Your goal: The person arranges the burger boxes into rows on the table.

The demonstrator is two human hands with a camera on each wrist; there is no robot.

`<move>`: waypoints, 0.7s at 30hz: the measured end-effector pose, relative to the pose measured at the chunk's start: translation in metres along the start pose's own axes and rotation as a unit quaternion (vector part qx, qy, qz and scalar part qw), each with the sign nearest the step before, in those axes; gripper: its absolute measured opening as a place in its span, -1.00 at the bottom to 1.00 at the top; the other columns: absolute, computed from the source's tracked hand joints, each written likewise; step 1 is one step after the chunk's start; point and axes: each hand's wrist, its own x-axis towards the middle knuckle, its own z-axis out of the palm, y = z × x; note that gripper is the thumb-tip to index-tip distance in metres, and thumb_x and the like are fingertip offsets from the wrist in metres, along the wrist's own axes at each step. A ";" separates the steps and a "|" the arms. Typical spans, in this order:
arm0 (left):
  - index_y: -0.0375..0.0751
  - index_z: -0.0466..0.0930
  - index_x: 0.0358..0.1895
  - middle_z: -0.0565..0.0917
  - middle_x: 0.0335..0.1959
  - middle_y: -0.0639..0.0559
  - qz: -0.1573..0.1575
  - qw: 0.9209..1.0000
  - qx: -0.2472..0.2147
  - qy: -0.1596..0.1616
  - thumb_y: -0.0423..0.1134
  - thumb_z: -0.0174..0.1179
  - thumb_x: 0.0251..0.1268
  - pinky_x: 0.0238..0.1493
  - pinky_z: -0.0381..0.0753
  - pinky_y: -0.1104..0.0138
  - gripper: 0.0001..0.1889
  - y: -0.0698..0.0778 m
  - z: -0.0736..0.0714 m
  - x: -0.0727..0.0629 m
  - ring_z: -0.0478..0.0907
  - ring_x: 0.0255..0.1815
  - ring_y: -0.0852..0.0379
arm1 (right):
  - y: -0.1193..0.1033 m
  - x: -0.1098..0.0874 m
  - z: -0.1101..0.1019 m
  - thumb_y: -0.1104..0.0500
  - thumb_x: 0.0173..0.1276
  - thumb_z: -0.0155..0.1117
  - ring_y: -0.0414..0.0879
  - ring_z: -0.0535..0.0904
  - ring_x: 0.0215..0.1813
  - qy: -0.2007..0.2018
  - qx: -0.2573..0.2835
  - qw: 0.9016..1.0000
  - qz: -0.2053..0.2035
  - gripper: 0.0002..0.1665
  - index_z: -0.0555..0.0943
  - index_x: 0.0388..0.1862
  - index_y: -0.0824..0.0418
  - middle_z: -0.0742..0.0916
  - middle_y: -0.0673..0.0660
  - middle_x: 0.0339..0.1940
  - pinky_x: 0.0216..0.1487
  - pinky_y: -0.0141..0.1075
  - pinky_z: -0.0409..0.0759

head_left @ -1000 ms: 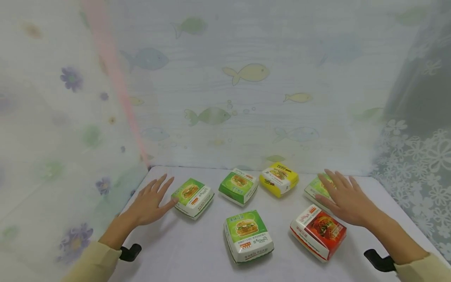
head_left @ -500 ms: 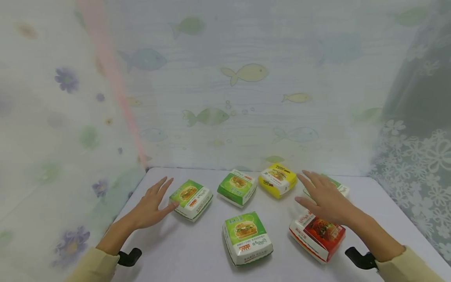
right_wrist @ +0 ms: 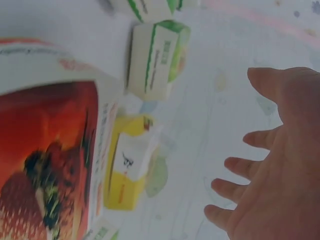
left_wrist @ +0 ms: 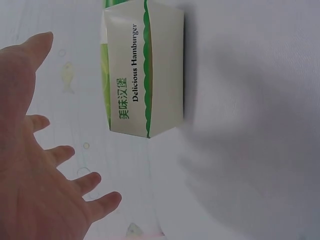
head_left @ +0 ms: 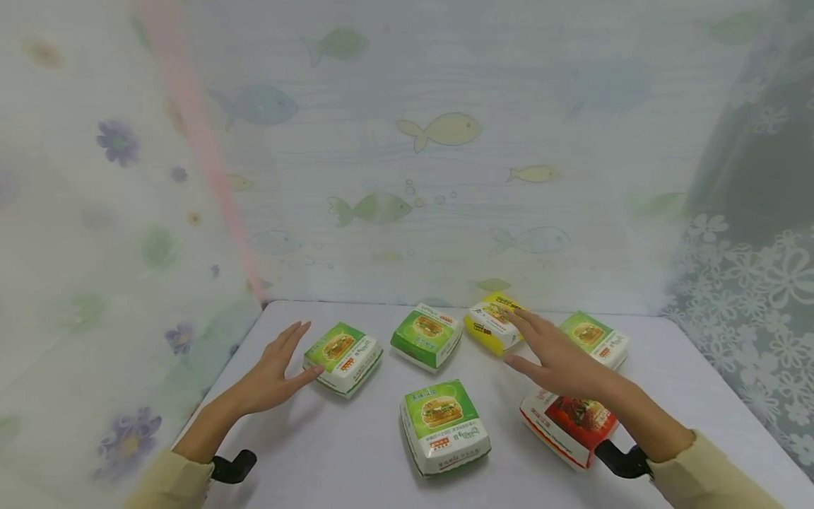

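Observation:
My left hand (head_left: 270, 378) hovers with spread fingers beside the far-left green and white hamburger box (head_left: 343, 359); in the head view its thumb overlaps that box's left corner. In the left wrist view a gap shows between the palm and this box (left_wrist: 135, 70). My right hand (head_left: 559, 357) is raised above the red and white hamburger box (head_left: 575, 428), fingers extended toward the yellow hamburger box (head_left: 492, 324) and partly covering both in the head view. Nothing is in either hand. The right wrist view shows the red box (right_wrist: 45, 160) large and near, with the yellow box (right_wrist: 127, 162) beyond.
Another green box (head_left: 427, 337) stands at the back centre, one (head_left: 444, 428) at the front centre, and one (head_left: 594, 339) at the back right behind the right hand. All sit on a white tabletop (head_left: 331, 452). A fish-patterned curtain (head_left: 407, 170) hangs behind, a flowered one (head_left: 127, 283) at left.
My right hand has moved left, from over the back-right green box to in front of the yellow box. The left hand has stayed nearly still. The boxes rest where they were.

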 end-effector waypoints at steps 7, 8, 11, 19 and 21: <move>-0.19 -0.10 0.66 -0.05 0.64 -0.38 -0.006 0.999 -0.033 -0.004 0.26 0.16 0.45 0.38 0.08 -0.47 -0.02 -0.001 0.001 -0.004 -0.07 0.59 -0.47 | -0.016 0.012 0.010 -0.18 0.54 0.20 0.31 0.07 0.63 -0.024 0.064 0.998 0.006 -0.07 0.07 0.68 0.11 0.14 0.27 0.67 0.46 0.34 0.21; -0.21 -0.09 0.66 -0.04 0.63 -0.38 -0.004 0.999 -0.039 -0.002 0.24 0.16 0.46 0.38 0.08 -0.46 -0.04 -0.002 0.001 -0.004 -0.07 0.59 -0.47 | -0.020 0.015 0.011 -0.21 0.54 0.19 0.30 0.05 0.64 -0.030 0.071 0.997 0.009 -0.07 0.06 0.68 0.09 0.12 0.26 0.68 0.47 0.33 0.19; -0.26 -0.08 0.64 0.00 0.62 -0.39 0.003 0.998 -0.058 0.005 0.17 0.16 0.50 0.40 0.10 -0.43 -0.08 -0.006 0.005 -0.006 -0.05 0.59 -0.46 | -0.031 0.021 0.015 -0.21 0.54 0.18 0.26 0.01 0.66 -0.048 0.094 0.994 0.014 -0.07 0.05 0.69 0.09 0.09 0.25 0.69 0.50 0.31 0.16; -0.21 -0.06 0.65 0.08 0.59 -0.39 -0.034 0.995 -0.096 0.018 0.19 0.15 0.50 0.33 0.28 -0.40 -0.10 -0.010 0.014 -0.007 0.14 0.51 -0.47 | -0.056 0.038 0.027 -0.04 0.56 0.21 0.21 0.15 0.62 -0.046 0.117 0.992 -0.022 -0.15 0.10 0.66 0.14 0.25 0.24 0.63 0.51 0.24 0.22; -0.20 -0.07 0.65 0.08 0.58 -0.40 -0.049 0.993 -0.104 0.016 0.20 0.14 0.50 0.28 0.35 -0.39 -0.09 -0.009 0.015 -0.008 0.20 0.47 -0.50 | -0.060 0.042 0.031 -0.02 0.56 0.22 0.19 0.18 0.61 -0.049 0.126 0.991 -0.025 -0.16 0.11 0.65 0.14 0.27 0.23 0.61 0.51 0.22 0.24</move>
